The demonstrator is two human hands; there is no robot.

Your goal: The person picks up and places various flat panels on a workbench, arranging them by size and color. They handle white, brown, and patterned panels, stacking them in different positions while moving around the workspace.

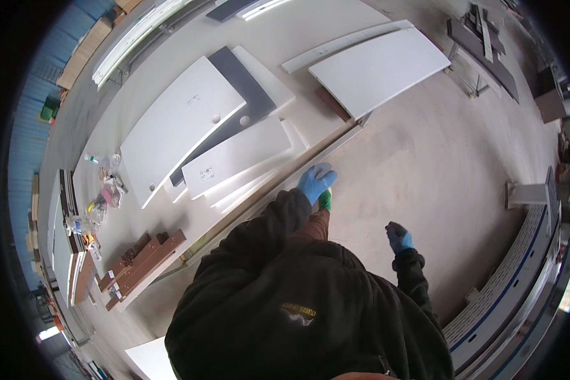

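The left hand (316, 183) is near the edge of the table (263, 45), the right hand (399, 237) farther out; whether either is closed cannot be told. On it lie one dark panel (248, 83) and one two-holed white panel (177, 123).

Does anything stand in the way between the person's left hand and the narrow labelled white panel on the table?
Nothing visible stands up between the left hand and the labelled white panel; only the table's edge and white sheets jutting from beneath the panel lie between.
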